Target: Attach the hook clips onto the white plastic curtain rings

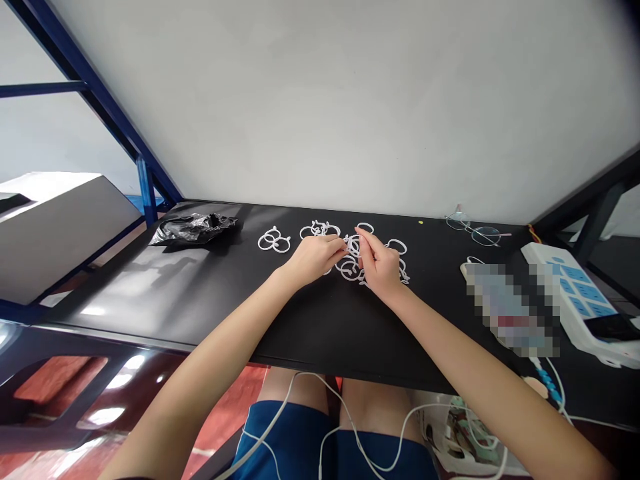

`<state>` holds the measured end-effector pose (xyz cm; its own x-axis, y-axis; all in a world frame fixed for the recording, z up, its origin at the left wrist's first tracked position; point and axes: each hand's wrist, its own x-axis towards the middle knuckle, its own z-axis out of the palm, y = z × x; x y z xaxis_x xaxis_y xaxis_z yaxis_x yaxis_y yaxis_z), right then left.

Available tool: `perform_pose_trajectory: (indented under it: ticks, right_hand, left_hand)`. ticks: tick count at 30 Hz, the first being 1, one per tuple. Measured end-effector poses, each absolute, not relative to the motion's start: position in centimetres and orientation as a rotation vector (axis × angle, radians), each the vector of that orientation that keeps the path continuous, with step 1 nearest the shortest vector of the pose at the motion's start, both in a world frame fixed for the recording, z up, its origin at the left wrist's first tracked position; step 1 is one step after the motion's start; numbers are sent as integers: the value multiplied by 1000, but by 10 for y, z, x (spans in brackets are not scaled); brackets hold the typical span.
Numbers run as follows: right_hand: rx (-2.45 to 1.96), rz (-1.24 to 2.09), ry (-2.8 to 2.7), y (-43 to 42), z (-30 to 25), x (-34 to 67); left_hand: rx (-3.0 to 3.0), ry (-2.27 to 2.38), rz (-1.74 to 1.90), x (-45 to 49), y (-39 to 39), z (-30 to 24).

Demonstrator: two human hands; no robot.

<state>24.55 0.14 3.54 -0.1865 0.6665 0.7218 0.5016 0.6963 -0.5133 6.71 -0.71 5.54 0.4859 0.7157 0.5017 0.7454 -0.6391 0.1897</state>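
Over the black table, my left hand [316, 257] and my right hand [381, 265] face each other, fingertips pinched. Between them is a thin white plastic ring [353, 245] with small knobbed ends, gripped from both sides; my fingers hide part of it. More white rings [349, 270] lie in a loose pile under and around both hands, some overlapping. A ring [397, 247] lies just beyond my right hand, and another [365, 228] sits behind the fingertips. Left of my left hand, a separate small group of linked or overlapping rings [274, 240] rests on the tabletop.
A crumpled black plastic bag [195, 230] lies at the back left. Glasses [475, 230], a blurred phone [507, 307] on a cable and a white power strip [575, 293] are on the right. A white cable [350, 413] hangs across my lap below the table edge.
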Motion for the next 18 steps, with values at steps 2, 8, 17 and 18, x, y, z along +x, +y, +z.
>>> perform_pose_trajectory:
  ticks: [2,8,17,18]
  right_hand:
    - [-920,197,-1849,1,35,246]
    - [-930,182,-1854,2,36,246]
    - [-918,196,-1845,1,36,245]
    - [-914,198,-1847,1,36,245]
  left_hand:
    - [-2686,-1283,-856,67,-7,55]
    - [-2704,-1262,-849,67,-7,55]
    - [-2674,-1251,-852,66,-8,57]
    - [-2672,-1252,-852,66,-8,57]
